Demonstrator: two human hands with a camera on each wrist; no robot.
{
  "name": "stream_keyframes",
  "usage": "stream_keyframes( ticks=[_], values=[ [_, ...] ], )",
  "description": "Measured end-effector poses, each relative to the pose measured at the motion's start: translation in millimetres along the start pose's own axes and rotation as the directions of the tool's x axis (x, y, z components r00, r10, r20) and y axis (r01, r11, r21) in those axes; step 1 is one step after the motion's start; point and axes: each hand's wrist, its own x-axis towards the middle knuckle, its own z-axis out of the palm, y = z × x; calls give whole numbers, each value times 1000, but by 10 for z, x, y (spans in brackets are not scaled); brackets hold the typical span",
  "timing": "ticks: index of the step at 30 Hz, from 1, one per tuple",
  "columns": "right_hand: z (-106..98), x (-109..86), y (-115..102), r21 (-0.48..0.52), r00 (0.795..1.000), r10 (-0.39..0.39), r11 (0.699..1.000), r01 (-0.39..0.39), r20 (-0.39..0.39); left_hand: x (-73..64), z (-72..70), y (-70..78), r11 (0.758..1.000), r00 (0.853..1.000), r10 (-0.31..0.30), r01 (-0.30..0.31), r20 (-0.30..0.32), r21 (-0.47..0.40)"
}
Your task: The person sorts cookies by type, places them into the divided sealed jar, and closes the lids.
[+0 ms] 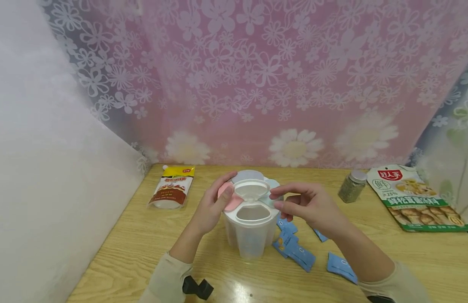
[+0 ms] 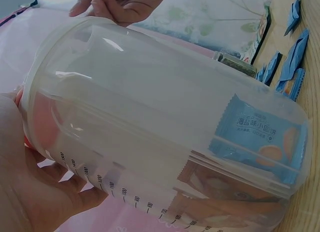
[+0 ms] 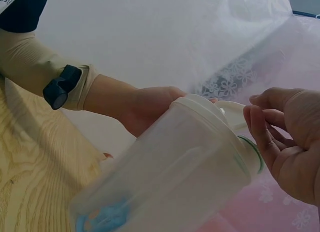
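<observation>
A clear storage container [image 1: 250, 240] with a white top stands on the table. Its top has pink [image 1: 231, 198], grey and pale green lids, and a white flap [image 1: 252, 190] is raised over an uncovered compartment. My left hand [image 1: 211, 206] grips the container's upper left side, thumb on the pink lid. Beside the raised flap and pale green lid, my right hand [image 1: 307, 206] has its fingers bent with nothing seen between them; whether the fingertips touch the lid is unclear. Through the wall, a blue biscuit packet [image 2: 260, 139] and brown packets [image 2: 225, 184] show at the bottom.
Several blue packets [image 1: 300, 254] lie right of the container, one [image 1: 341, 267] near the right forearm. A jar of dried herbs [image 1: 352, 186] and a large green-and-white seasoning pouch [image 1: 415, 198] are at the right. A yellow-topped pouch [image 1: 172, 187] lies back left. A floral curtain hangs behind.
</observation>
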Motion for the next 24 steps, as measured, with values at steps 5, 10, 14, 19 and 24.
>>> stream_keyframes(
  ticks=[5,10,14,19,24],
  values=[
    [-141,-59,86,27,999,-26,999,25,35,-9,3,3,1000,1000,-3,3,-5,10],
    [-282,-137,188,59,997,-75,996,73,33,5,5,-8,1000,1000,-1,1,1,11],
    [-368,-192,266,91,994,-103,991,100,36,11,2,-13,1000,1000,-3,3,0,12],
    [-478,-253,342,94,996,-72,993,68,42,7,-4,-9,1000,1000,-9,9,-3,10],
    [-610,-335,430,-2,1000,28,1000,-28,3,5,1,-4,1000,1000,2,-2,7,9]
  ],
)
